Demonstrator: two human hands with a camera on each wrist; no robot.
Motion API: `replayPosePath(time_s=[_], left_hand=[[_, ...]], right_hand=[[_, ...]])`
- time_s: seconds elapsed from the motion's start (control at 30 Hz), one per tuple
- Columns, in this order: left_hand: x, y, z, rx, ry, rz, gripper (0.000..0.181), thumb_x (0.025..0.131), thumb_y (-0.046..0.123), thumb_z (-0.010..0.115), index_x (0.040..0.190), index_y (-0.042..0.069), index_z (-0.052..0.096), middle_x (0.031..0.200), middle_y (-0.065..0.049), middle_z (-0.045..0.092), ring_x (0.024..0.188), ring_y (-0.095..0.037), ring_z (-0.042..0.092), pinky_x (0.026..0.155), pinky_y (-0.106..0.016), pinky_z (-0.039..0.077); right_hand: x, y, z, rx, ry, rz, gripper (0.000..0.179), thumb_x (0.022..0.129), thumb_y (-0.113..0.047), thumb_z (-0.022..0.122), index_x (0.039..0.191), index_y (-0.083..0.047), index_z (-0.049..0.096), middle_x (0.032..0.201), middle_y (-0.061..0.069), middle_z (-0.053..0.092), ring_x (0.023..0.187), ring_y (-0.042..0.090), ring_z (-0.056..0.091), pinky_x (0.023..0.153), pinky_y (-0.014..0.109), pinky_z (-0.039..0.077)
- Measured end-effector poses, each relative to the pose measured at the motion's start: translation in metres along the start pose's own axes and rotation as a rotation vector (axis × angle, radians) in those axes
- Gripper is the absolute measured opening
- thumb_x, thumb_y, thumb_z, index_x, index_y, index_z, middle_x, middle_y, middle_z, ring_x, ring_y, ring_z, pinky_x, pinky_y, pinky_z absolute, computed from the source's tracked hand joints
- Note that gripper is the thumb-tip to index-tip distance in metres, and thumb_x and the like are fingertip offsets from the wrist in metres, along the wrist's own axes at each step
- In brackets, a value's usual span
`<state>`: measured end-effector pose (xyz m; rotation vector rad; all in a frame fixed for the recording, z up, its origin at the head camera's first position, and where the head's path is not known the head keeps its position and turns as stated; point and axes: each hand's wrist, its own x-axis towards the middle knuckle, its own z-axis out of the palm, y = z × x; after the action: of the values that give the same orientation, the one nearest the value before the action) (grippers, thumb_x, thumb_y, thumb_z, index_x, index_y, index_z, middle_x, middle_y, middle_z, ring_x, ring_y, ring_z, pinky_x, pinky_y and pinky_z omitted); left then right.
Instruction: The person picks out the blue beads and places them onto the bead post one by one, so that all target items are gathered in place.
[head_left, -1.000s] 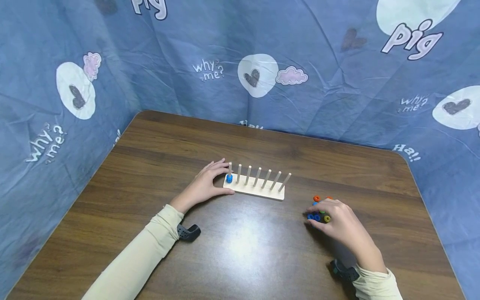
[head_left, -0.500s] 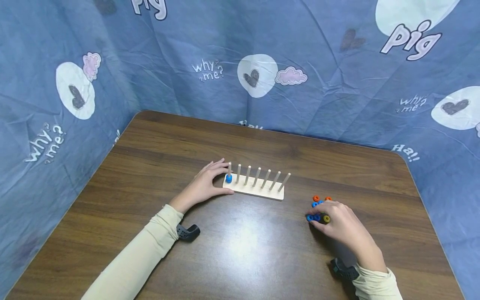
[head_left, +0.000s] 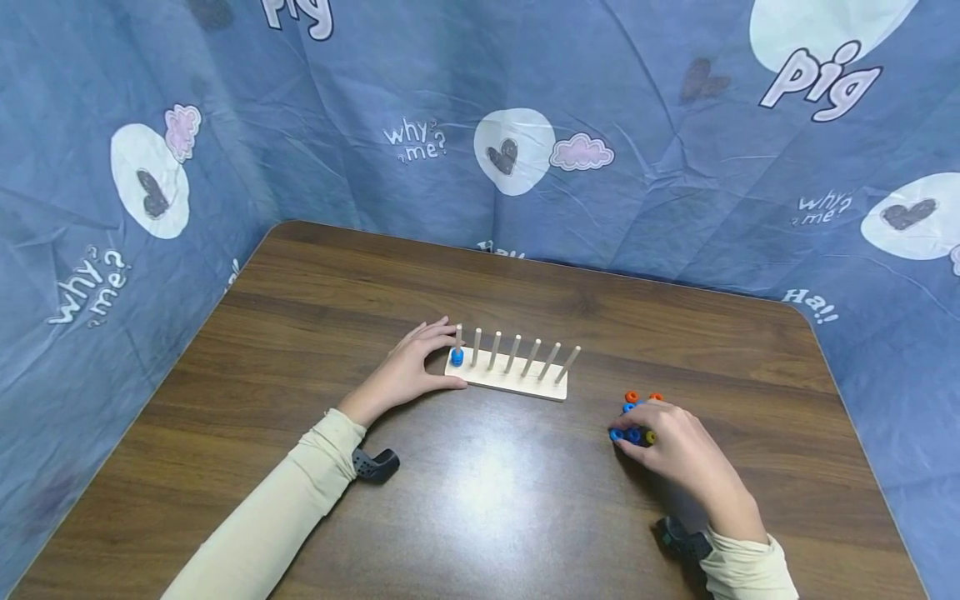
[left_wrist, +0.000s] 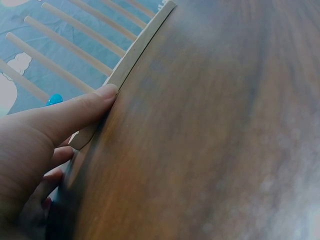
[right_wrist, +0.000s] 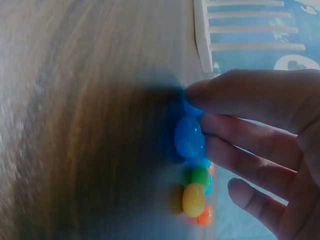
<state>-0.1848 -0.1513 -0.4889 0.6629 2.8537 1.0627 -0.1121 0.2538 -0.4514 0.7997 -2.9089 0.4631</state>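
Observation:
A pale wooden peg board (head_left: 517, 379) with several upright pegs lies on the table, blue beads (head_left: 457, 358) stacked on its leftmost peg. My left hand (head_left: 405, 367) holds the board's left end, the thumb along its near edge and the fingers behind; in the left wrist view the thumb (left_wrist: 85, 110) presses on the wood. Over a cluster of beads at the right, my right hand (head_left: 682, 446) pinches a blue bead (head_left: 616, 435) between thumb and fingertip. In the right wrist view that blue bead (right_wrist: 191, 109) is partly covered by the thumb.
Near the right hand lie another blue bead (right_wrist: 189, 137), a yellow bead (right_wrist: 193, 200), a green bead (right_wrist: 200, 177) and orange beads (head_left: 632, 397). The hand hides part of the cluster. Behind the brown table (head_left: 337, 267) hangs a blue printed cloth (head_left: 337, 167).
The right hand has shifted slightly left, its thumb and fingertip coming together on a blue bead, which has moved a little left from its neighbour. The left hand stays on the board.

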Motion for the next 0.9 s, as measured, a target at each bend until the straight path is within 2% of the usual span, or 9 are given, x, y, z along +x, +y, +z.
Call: replayPosePath(time_s=[0.2,0.3,0.4,0.57,0.73,0.9], left_hand=[[0.0,0.0,0.001,0.001,0.006,0.02,0.061,0.077,0.043,0.086,0.126,0.012,0.067,0.153,-0.01,0.051,0.153,-0.028,0.033,0.132,-0.047,0.017],[0.001,0.0,0.001,-0.001,0.005,0.022,0.061,0.077,0.043,0.086,0.126,0.011,0.067,0.153,-0.01,0.051,0.153,-0.028,0.033,0.132,-0.048,0.017],[0.001,0.0,0.001,-0.002,0.001,0.018,0.061,0.077,0.044,0.086,0.125,0.012,0.067,0.153,-0.01,0.051,0.153,-0.027,0.033,0.132,-0.046,0.016],[0.001,-0.001,0.002,0.005,0.005,0.012,0.062,0.077,0.044,0.086,0.126,0.011,0.067,0.153,-0.01,0.051,0.153,-0.026,0.033,0.132,-0.045,0.016],[0.001,-0.001,0.002,0.002,0.005,0.001,0.064,0.077,0.044,0.085,0.128,0.01,0.066,0.154,-0.009,0.05,0.153,-0.026,0.032,0.132,-0.045,0.016],[0.0,0.0,0.002,-0.003,-0.001,-0.012,0.066,0.077,0.045,0.085,0.13,0.01,0.065,0.155,-0.007,0.049,0.154,-0.024,0.031,0.133,-0.043,0.015]], right_hand=[[0.0,0.0,0.003,0.0,0.036,-0.037,0.019,0.076,-0.017,0.085,0.093,-0.022,0.079,0.09,-0.007,0.074,0.085,0.013,0.07,0.071,0.037,0.059],[0.001,0.001,0.004,0.005,0.075,-0.063,0.019,0.075,-0.016,0.086,0.091,-0.021,0.078,0.088,-0.007,0.072,0.08,0.011,0.068,0.067,0.034,0.058],[0.001,0.002,0.004,0.041,0.119,-0.09,0.018,0.074,-0.013,0.086,0.088,-0.018,0.076,0.083,-0.006,0.071,0.072,0.008,0.064,0.061,0.029,0.055],[0.004,0.001,0.002,0.138,0.169,-0.128,0.02,0.074,-0.008,0.085,0.088,-0.017,0.075,0.085,-0.004,0.071,0.069,0.008,0.066,0.058,0.024,0.056],[0.008,0.0,0.0,0.22,0.177,-0.156,0.021,0.076,-0.002,0.083,0.092,-0.014,0.076,0.085,-0.005,0.072,0.065,0.007,0.066,0.057,0.018,0.056],[0.01,-0.003,-0.003,0.246,0.159,-0.142,0.02,0.079,-0.005,0.081,0.095,-0.015,0.077,0.085,-0.007,0.074,0.063,0.007,0.064,0.057,0.019,0.056]])
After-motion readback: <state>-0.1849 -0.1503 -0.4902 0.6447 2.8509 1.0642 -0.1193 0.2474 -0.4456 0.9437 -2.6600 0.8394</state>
